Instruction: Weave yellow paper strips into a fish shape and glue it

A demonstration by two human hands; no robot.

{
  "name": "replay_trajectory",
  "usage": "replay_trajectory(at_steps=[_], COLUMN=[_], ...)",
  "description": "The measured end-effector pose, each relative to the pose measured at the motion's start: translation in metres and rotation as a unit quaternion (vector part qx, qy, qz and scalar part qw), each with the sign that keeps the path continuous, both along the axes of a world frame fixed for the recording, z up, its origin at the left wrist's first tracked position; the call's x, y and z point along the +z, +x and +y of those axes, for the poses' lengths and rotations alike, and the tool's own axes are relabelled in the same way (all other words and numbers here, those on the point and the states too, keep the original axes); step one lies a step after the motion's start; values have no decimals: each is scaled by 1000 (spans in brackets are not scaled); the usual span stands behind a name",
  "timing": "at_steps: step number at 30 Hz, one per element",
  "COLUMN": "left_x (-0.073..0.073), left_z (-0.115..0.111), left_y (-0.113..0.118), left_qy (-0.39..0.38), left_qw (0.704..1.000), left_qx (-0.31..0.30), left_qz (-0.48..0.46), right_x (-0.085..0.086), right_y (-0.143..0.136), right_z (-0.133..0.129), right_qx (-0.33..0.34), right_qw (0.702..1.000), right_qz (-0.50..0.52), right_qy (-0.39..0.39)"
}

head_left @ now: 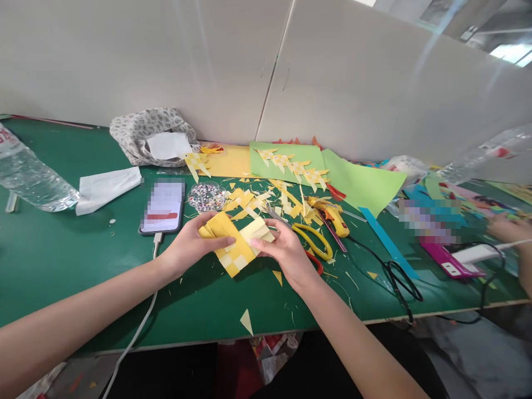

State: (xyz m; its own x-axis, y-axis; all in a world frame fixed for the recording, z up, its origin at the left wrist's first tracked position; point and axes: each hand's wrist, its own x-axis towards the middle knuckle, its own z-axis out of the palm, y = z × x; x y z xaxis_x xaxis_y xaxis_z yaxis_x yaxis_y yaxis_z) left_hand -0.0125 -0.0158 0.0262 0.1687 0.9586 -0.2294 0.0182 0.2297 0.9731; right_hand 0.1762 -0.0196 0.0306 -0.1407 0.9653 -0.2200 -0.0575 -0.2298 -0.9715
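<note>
Between my two hands is a piece of woven paper strips point(233, 244), yellow and pale cream in a checkered pattern. My left hand point(192, 238) pinches its left side, thumb on top. My right hand point(283, 246) grips the right side, its thumb pressing on the cream strips and the fingers behind. The piece is held above the green table. Just beyond it lie loose yellow paper scraps point(245, 200) and a clear flower-shaped dish of small beads point(206, 196). Scissors with yellow and red handles point(318, 242) lie right of my right hand, partly hidden by it.
A phone point(163, 208) on a charging cable lies at left, near a water bottle point(35, 174). Finished woven paper fish point(293, 166) rest on green paper at the back. A yellow glue gun point(336, 217) with a black cord lies right. Another person's hand point(509, 228) is far right.
</note>
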Motion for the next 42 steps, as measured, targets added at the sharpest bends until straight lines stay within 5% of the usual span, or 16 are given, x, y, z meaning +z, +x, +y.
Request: replay_trajectory(at_steps=[11,19,25,42], left_x=[-2,-3,-4,-19], left_z=[-2,0,-2,-5], left_y=[0,2,6,4], left_qy=[47,-17,-38,75], left_qw=[990,997,995,985], left_qx=[-73,-27,-81,-149], left_qz=[113,-67,-53,53], right_x=[0,-12,-18,-13], right_y=[6,0,-7,2], right_z=[2,2,-3,3], right_qx=[111,-47,-72,59], right_qw=[991,998,995,990], right_qz=[-69,-14,23,-102], right_qy=[-7,41,69,72])
